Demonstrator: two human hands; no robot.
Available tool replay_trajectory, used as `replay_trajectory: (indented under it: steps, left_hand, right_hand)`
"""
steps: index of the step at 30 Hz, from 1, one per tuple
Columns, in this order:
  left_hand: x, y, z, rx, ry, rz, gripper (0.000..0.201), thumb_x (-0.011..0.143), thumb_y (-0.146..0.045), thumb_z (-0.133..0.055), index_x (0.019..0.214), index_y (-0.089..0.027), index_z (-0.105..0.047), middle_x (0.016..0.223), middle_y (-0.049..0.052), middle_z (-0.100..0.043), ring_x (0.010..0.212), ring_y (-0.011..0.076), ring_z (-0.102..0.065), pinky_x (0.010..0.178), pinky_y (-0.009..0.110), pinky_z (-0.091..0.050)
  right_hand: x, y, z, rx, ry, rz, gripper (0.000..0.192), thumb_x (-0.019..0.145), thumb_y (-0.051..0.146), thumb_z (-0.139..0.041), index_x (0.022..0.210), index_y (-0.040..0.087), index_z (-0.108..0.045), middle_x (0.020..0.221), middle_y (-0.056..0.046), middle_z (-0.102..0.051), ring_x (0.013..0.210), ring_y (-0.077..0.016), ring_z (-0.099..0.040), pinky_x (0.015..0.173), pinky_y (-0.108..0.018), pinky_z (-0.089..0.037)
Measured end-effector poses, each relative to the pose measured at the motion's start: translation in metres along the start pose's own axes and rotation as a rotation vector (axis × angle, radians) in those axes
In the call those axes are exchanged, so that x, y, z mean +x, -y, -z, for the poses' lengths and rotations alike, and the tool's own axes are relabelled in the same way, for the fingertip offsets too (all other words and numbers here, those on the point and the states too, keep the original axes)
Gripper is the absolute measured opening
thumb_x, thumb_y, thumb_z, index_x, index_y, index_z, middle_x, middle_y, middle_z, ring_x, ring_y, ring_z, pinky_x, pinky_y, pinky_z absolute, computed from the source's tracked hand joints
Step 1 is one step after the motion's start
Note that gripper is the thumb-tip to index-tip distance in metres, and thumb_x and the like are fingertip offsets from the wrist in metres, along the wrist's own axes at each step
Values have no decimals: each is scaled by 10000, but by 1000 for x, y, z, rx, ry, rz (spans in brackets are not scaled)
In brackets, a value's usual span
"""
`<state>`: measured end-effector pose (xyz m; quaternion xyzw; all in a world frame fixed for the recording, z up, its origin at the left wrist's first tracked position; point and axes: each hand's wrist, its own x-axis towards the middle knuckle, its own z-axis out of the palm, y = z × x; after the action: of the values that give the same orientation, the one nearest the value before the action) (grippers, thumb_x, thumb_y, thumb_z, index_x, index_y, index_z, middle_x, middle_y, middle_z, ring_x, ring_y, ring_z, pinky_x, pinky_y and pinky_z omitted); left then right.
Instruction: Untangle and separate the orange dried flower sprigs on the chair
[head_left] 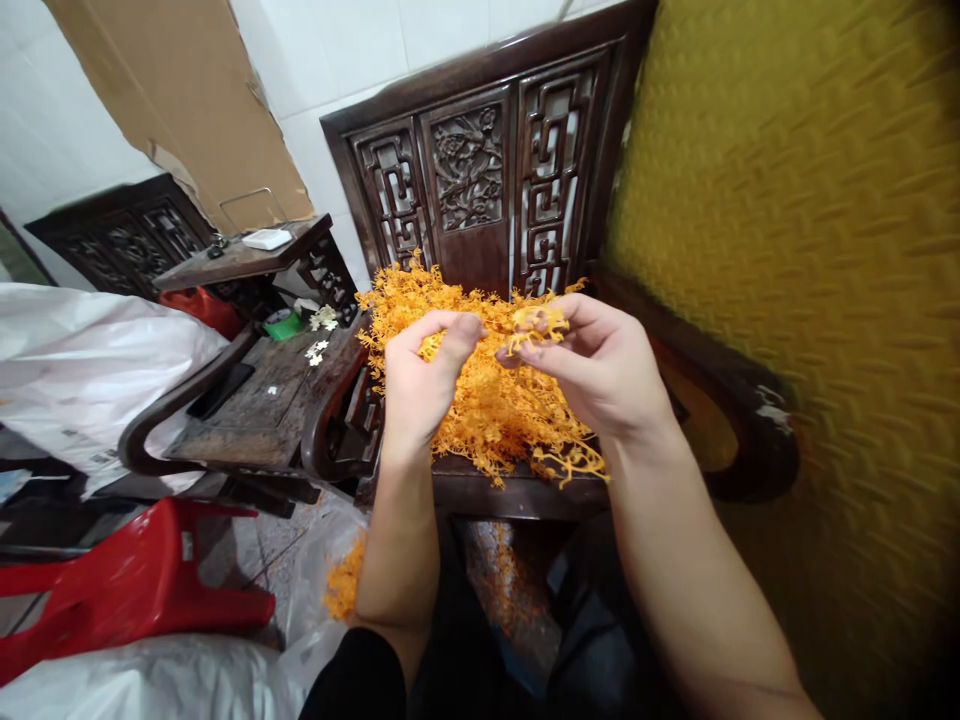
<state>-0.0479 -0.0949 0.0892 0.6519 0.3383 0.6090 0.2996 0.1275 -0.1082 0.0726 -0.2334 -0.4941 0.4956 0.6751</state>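
A big heap of orange, branched, plastic-looking pieces point(495, 400) lies on the seat of a dark carved wooden chair point(480, 225). My right hand point(611, 365) pinches a small orange branched piece point(544, 325) between thumb and fingers, above the heap. Close to its left, my left hand point(424, 375) is closed with the thumb pressed on the fingers. What the left fingertips hold, if anything, is hidden. One loose sprig point(574, 462) hangs at the seat's front edge below my right hand.
A yellow textured panel point(787, 250) stands close on the right. To the left are a second wooden chair point(247, 400) with green tape point(283, 324), a small side table point(240, 255), a red plastic stool point(112, 580) and white sacks point(82, 370). A clear bag point(319, 560) holds more orange pieces.
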Motion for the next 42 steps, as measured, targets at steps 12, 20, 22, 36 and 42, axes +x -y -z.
replay_trajectory:
  steps: [12,20,22,36,42]
  left_hand:
    - [-2,-8,-4,53,278,-139,358,785,-408,-914,1060,-210,-798,1057,52,-825,985,204,-768,940,339,-596]
    - [-5,-4,-7,61,224,-133,293,863,-466,-836,980,-220,-731,913,32,-767,820,179,-714,794,315,-571]
    - [-4,0,-9,-4,243,-84,356,800,-475,-890,982,-220,-720,894,21,-757,797,171,-707,781,308,-566]
    - [-9,16,-59,-631,18,206,480,899,-556,-780,766,-208,-478,590,-84,-385,416,23,-268,380,218,-188]
    - [-7,20,-67,-609,-42,314,577,980,-723,-555,765,-223,-366,616,-79,-308,425,41,-205,376,242,-196]
  right_hand:
    - [-1,-1,6,-82,50,43,312,590,205,-1009,790,197,-769,743,3,-732,644,-115,-657,601,-243,-581]
    - [-2,-1,-1,-38,23,41,327,689,344,-980,767,206,-694,699,7,-716,580,-123,-676,568,-266,-596]
    - [-3,-2,-3,-44,18,40,378,670,371,-989,748,204,-660,703,8,-717,570,-114,-664,538,-247,-562]
    - [0,-19,-29,88,-136,116,346,767,353,-840,883,251,-531,577,82,-465,450,-68,-412,410,-217,-283]
    - [4,-23,-26,108,-193,116,314,780,373,-786,943,277,-536,550,89,-399,415,-84,-270,378,-255,-198]
